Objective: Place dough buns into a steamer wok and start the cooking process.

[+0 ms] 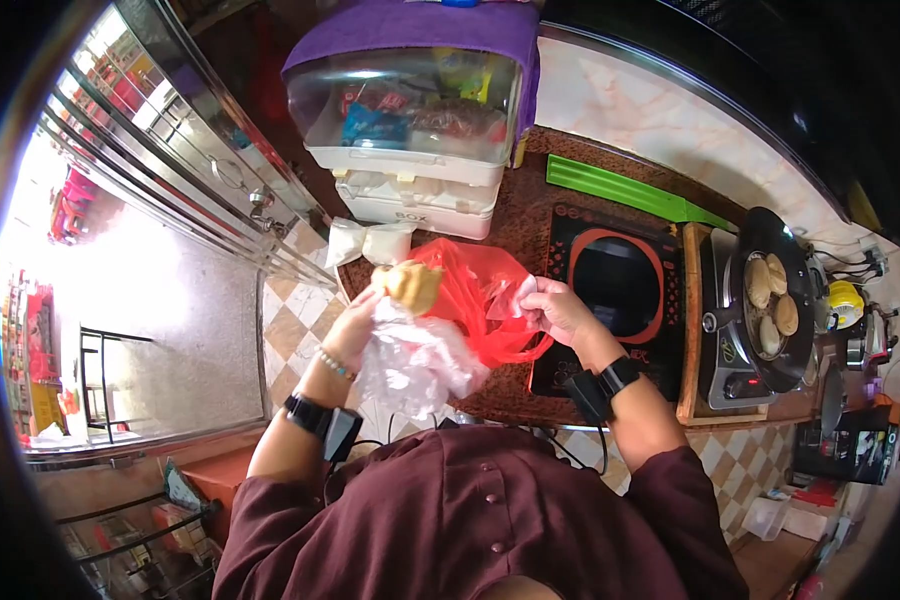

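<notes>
My left hand [352, 326] grips a yellowish-brown lumpy piece of food [411, 286] together with a thin white plastic bag [416, 360], which hangs below it. On the other side, my right hand [559, 309] pinches a small pale pink piece [523, 294], its exact kind unclear, at the edge of a red plastic bag [457, 274]. The red bag lies spread between both hands at the counter's edge. Beside it, near my left hand, are white plastic packets [369, 242].
Ahead stands a clear-lidded storage box [412, 161] under a purple cloth [412, 26]. An induction cooker [616, 289] is at right, with a green strip [615, 186] behind it. Farther right, a pan [799, 285] holding several oval flatbreads [759, 283] sits on another cooker. A metal gate [195, 172] stands left.
</notes>
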Available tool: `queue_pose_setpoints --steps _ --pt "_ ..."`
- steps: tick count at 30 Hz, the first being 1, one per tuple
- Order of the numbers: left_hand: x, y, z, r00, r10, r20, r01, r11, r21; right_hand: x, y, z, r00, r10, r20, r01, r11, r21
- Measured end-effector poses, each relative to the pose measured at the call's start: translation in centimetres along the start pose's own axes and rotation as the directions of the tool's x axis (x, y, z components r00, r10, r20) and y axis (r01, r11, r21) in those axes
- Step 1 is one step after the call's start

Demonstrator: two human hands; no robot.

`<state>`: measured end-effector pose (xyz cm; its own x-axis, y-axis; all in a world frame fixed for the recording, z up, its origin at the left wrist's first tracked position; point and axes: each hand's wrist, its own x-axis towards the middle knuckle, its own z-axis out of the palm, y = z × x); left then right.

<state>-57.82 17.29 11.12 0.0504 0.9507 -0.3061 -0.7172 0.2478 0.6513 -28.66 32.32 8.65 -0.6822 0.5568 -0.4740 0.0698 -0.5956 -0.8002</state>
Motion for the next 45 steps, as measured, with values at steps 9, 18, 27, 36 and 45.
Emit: queue_pose_setpoints --steps 9,18,27,36,45 --pt "7.8 -6.8 2.1 0.968 -0.225 0.114 0.187 0.942 0.278 -4.0 1.0 0.5 0.965 -0.020 -0.260 0.081 0.971 0.225" --pt "6.6 -6.7 -1.1 0.927 -0.291 0.236 0.324 0.939 -0.116 -6.4 -0.2 2.2 0.981 -0.132 -0.142 0.174 0.924 0.341" --pt "3.4 -6.1 0.3 0.946 -0.233 0.224 0.303 0.880 -0.365 -5.2 -2.2 7.9 0.843 -0.533 0.075 0.425 0.574 -0.700" --pt "3.3 -6.0 2.1 0.927 -0.282 0.246 0.370 0.790 -0.488 -3.4 -0.1 9.6 0.959 -0.258 0.118 0.265 0.963 -0.051" --pt "5.1 -5.7 -1.1 0.920 -0.232 0.315 0.294 0.941 -0.165 -3.8 0.2 7.8 0.990 -0.143 0.015 0.129 0.929 0.347"
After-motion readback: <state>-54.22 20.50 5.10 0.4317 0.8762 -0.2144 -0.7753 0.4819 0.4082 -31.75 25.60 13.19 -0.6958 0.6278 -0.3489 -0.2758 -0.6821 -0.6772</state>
